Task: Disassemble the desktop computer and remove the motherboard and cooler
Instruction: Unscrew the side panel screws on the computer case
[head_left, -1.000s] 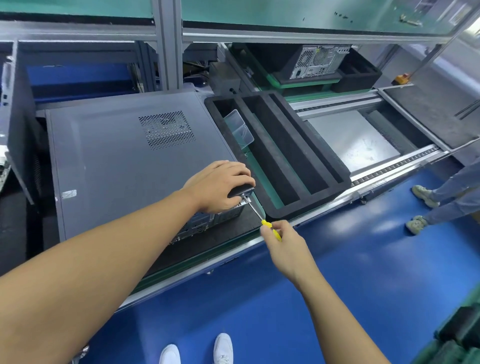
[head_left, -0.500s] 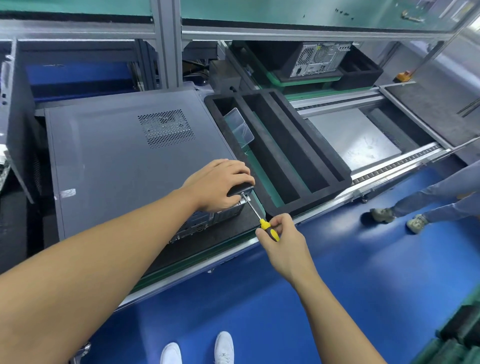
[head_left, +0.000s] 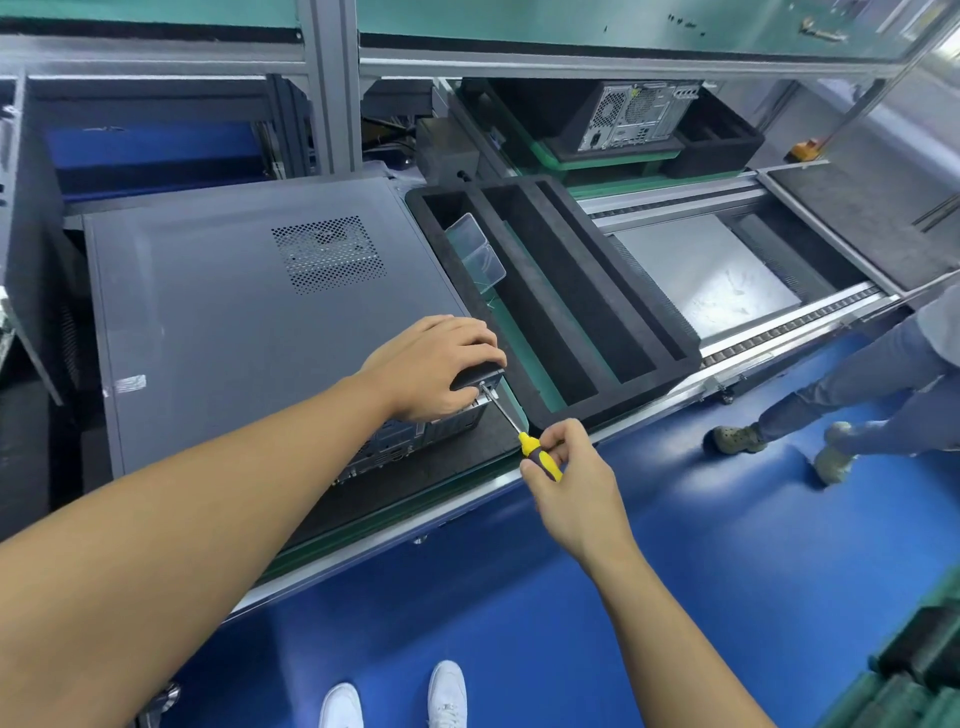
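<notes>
Judging by the closed lid, the first step is in hand: loosening a rear screw of the matte grey sheet-metal desktop computer case, which lies flat with a perforated vent patch. The left hand curls over its near corner, bracing it. Just below that grip, the right hand pinches a yellow-and-black-handled screwdriver, its thin steel shaft slanting up under the left fingers. The next move calls for a squarely seated tip and steady turns.

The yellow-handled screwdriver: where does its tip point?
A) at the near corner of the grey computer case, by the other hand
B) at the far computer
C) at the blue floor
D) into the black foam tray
A: the right hand holds the screwdriver, whose shaft runs to the computer case corner under the left hand.
</notes>
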